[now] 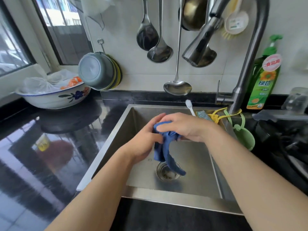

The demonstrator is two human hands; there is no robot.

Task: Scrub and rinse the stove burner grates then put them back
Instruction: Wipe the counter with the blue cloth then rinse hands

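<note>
No burner grate is plainly in view; the dark shapes at the far right edge, beside the sink (133,117), may be the stove (286,140), but they are too blurred to say whether a grate sits there; so where the grates lie, and whether they are clean, cannot be told. What is in hand is a blue cloth (162,147), held over the sink basin above the drain (167,172); the left hand (146,139) grips it from below with curled fingers, the right hand (181,126) closes over its top, and a loose tail hangs down toward the drain. The faucet (200,47) points down above the hands, and no water can be seen running; a toothbrush (190,106), a scrub pad (202,114) and a green soap bottle (263,77) stand at the back rim. By the look of it the cloth is being wrung or gathered; whether scrubbing is done or not yet begun, the view does not settle, and returning the grates seems left to do.
</note>
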